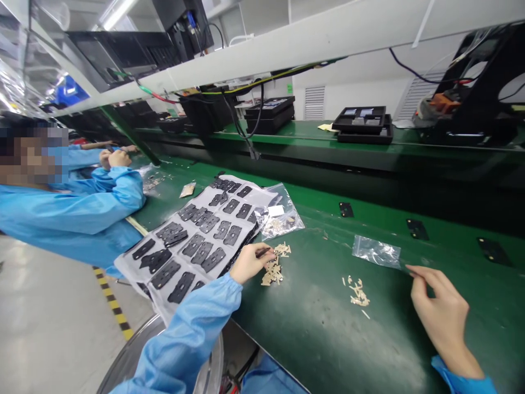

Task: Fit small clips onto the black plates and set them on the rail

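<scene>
My left hand (251, 262) pinches a small dark piece (263, 251) at its fingertips, above a heap of small cream-coloured strips (273, 272) on the green bench. The piece is too small to name. Over at the right, my right hand (441, 306) has thumb and forefinger brought together by the corner of a clear plastic bag (376, 251). Whether anything is between those fingertips cannot be made out. Between the hands lies a smaller scatter of cream strips (360, 294). Left of my left hand, black flat plates (203, 253) are spread in rows on a white sheet (186, 229).
A zip bag of small parts (283, 219) lies against the sheet. Single black plates (417, 229) sit along the conveyor strip behind. Black trays (363, 125) stand on the back ledge. At left, a co-worker's blue sleeve (102, 191) reaches over the bench. A white beam (262, 57) crosses above.
</scene>
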{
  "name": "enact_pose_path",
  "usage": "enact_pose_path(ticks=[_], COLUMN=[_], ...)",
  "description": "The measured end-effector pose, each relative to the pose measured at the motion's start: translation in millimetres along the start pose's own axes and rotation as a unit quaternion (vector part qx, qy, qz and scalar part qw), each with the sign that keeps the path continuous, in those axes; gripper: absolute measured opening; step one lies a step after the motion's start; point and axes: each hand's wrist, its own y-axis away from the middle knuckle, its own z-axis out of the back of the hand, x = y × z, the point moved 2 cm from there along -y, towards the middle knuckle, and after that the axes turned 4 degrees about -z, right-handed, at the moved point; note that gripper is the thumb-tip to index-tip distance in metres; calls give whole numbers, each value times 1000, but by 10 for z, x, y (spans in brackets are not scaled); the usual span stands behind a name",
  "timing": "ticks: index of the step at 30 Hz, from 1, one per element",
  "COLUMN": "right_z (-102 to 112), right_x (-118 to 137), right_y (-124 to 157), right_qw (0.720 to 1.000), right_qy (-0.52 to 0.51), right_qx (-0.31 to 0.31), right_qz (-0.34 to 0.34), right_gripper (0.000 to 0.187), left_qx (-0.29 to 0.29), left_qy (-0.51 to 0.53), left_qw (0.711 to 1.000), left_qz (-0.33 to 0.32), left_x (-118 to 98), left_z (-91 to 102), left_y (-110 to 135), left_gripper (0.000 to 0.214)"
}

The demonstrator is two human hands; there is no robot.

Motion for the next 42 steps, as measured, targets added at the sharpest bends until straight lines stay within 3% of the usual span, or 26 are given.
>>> enact_pose_path(ticks=[3,6,8,12,15,19,22,24,28,30,32,34,37,39,42], right_z=[-97,-325,-553,-1088,-1393,-1582,-1609,-1598,-1527,-1476,-1413,-1323,-1130,-975,-734], right_x=[284,688,997,1584,1868,1944,1905,1890,1899,1894,1878,1850,1769,1695,1564], right_y=[71,179,258,399,467,500,465,425,332,289,258,235,204,182,141], right_qw=[998,979,953,857,824,825,828,829,848,842,811,775,746,736,749], right_qy=[-55,-146,-206,-349,-379,-368,-358,-355,-345,-364,-403,-436,-466,-485,-491], right_qx=[37,139,222,370,411,424,430,432,402,398,413,434,440,427,383], right_qz=[19,21,-1,-87,-85,-66,-29,-1,22,-29,-99,-142,-180,-203,-226], right_gripper=[23,21,21,25,26,19,22,34,42,31,19,17,19,21,20], left_qx=[17,34,46,66,69,36,-19,-43,-51,-39,-7,36,71,83,88], left_qy=[31,54,65,78,83,99,122,144,161,149,142,146,156,167,203], left_qw=[999,998,997,995,994,994,992,989,986,988,989,987,983,981,974], left_qz=[-4,-9,-12,-16,-22,-9,-3,4,12,-3,-33,-61,-68,-58,-54], left_x=[-62,-98,-105,-121,-138,-125,-95,-76,-98,-167,-271,-386,-533,-619,-762], left_z=[37,59,57,20,9,62,115,124,92,65,25,-33,-146,-248,-439], left_y=[-2,-7,-1,42,84,114,112,104,87,83,81,78,59,36,-3], left_gripper=[26,26,27,27,25,26,27,28,30,29,30,32,34,33,28])
